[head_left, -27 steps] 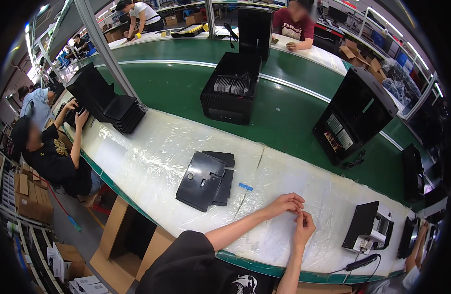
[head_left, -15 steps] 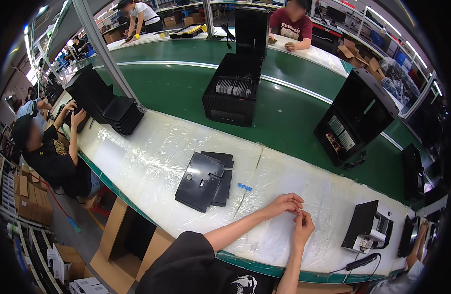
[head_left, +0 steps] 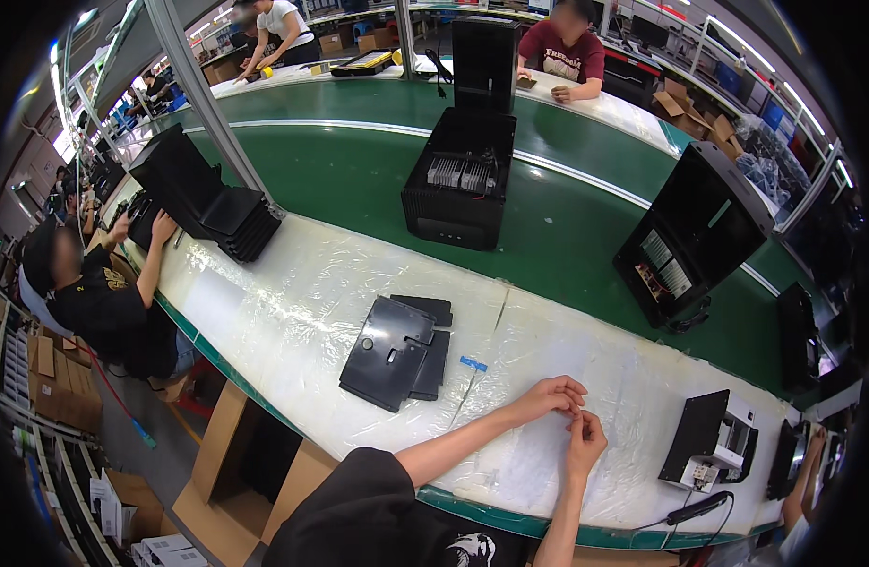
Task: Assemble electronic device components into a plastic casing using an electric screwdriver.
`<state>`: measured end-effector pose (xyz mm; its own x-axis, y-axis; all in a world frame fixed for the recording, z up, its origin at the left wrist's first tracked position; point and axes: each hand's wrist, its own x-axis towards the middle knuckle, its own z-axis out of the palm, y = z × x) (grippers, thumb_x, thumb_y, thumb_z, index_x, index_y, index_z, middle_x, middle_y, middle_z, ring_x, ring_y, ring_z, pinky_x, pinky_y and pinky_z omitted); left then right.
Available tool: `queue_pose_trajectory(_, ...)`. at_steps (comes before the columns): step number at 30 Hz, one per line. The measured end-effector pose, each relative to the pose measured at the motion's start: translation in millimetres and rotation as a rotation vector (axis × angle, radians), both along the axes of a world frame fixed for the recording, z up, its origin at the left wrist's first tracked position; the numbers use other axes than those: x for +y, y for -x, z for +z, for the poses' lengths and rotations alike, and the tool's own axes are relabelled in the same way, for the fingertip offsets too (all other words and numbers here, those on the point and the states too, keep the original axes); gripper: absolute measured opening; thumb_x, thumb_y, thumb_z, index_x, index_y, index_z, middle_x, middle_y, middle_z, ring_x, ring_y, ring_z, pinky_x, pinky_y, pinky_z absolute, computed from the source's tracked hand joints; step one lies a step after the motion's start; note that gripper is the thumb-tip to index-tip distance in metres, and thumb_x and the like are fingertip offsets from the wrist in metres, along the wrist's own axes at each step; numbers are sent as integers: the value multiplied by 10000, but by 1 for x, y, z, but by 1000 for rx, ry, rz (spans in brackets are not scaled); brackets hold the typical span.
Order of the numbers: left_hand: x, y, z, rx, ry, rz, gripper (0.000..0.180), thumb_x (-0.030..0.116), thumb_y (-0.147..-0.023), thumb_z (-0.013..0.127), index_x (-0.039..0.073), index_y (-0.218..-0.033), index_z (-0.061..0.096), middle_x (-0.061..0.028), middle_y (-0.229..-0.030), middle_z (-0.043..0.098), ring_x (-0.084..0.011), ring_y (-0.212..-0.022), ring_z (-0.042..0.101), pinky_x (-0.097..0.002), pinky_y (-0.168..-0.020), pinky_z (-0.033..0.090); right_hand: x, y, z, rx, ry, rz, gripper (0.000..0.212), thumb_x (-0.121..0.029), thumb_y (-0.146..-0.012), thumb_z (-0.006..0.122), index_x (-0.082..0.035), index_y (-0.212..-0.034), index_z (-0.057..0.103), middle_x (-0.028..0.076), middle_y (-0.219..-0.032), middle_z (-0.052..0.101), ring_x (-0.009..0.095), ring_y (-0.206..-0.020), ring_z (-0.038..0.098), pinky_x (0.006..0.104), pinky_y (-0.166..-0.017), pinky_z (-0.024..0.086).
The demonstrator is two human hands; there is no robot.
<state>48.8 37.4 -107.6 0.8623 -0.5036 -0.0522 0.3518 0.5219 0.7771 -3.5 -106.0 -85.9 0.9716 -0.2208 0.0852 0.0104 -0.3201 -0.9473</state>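
Note:
Above the plastic-covered white bench, my left hand (head_left: 550, 401) and my right hand (head_left: 585, 444) meet at the fingertips. The fingers of both are bent and closed together in a pinch; anything between them is too small or hidden to make out. To their left lies a loose pile of flat black plastic panels (head_left: 387, 354), with a strip of blue tape (head_left: 473, 364) beside it. Off to the right stands a black-and-white device part (head_left: 708, 442) with a small metal fitting. A black handheld tool (head_left: 701, 507) with a cord rests close to the front edge.
A green conveyor belt (head_left: 311, 180) runs behind the bench, carrying an opened black casing with silver heat sinks (head_left: 458, 180) and another open casing (head_left: 694, 236). Stacked black panels (head_left: 240, 222) and a metal post (head_left: 203, 94) stand left. A co-worker (head_left: 103, 293) works there; an open carton (head_left: 226, 482) sits below.
The casings on the green belt have shifted slightly to the right. At the left, the co-worker's hands have come lower onto black parts. My own hands have hardly moved.

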Motion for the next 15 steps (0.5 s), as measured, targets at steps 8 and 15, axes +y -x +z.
queue_pose_trajectory(8,5,-3,-1,-12,-24,-16,339,-20,-815,477,-18,-1152,508,-105,-1031,589,-137,-901,589,-282,-834,480,3,-2,-5,-27,-3,10,100,-78,-839,609,14,-867,638,32,-676,605,69,-594,528,208,-537,399)
queue_pose_trajectory(15,11,-4,-3,-19,-20,-19,337,-17,-818,477,-12,-1154,507,-101,-1031,589,-140,-911,585,-283,-832,478,5,-4,-15,-30,-11,8,102,-72,-814,636,6,-880,641,20,-666,594,63,-584,502,202,-529,384)
